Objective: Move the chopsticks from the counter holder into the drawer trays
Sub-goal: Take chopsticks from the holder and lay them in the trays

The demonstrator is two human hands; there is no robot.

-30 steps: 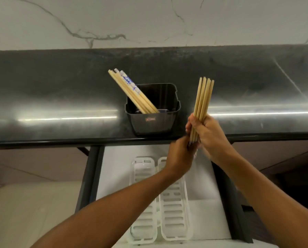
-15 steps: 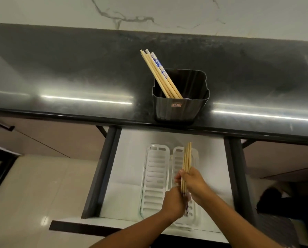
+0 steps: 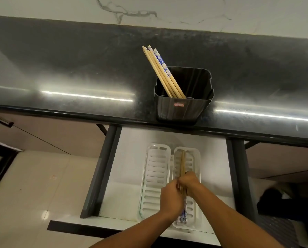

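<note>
Both hands, left [image 3: 170,197] and right [image 3: 189,181], grasp chopsticks [image 3: 182,163] over right tray [image 3: 196,178], lower centre; holder [image 3: 183,108] above.

I see pale wooden chopsticks [image 3: 182,163] above my grip, over a white slotted plastic tray [image 3: 194,158]; beyond it, a glossy black stone counter [image 3: 78,68].

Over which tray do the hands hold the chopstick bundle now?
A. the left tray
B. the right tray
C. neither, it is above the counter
B: both hands, left and right, grip the bundle over the right tray; the left tray lies bare.
</note>
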